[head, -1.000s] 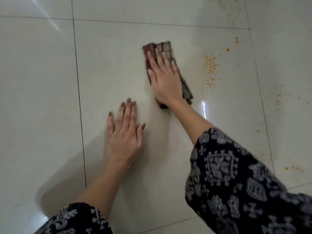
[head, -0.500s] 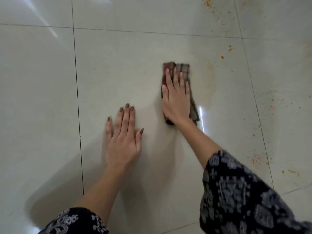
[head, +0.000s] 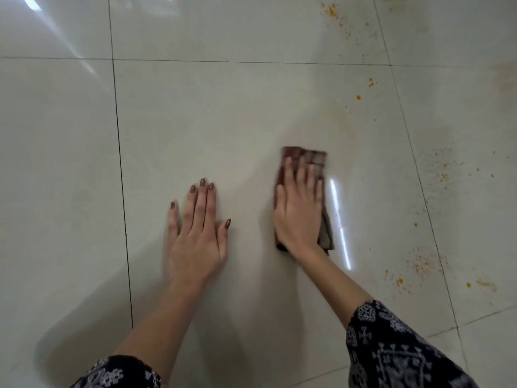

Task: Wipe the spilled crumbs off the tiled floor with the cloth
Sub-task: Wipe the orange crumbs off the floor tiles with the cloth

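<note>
The right hand (head: 299,211) lies flat on the cloth (head: 316,159), palm down and fingers straight and close together. It presses on the cloth and does not grip it. The cloth is a folded, brown checked piece lying on the tiled floor (head: 195,121). Its far end shows beyond the fingertips, and a narrow strip shows along the right side of the hand. The left hand (head: 195,239) rests palm down on the bare tile, near the right hand on its left. Its fingers are straight and its thumb is spread, and it holds nothing. Orange crumbs (head: 421,264) lie scattered to the right of the right hand, well apart from the cloth. More crumbs lie beyond it, up and to the right. A streak of reflected light (head: 338,219) runs just beside the cloth on its right. A grout line (head: 123,191) runs to the left of the left hand.
</note>
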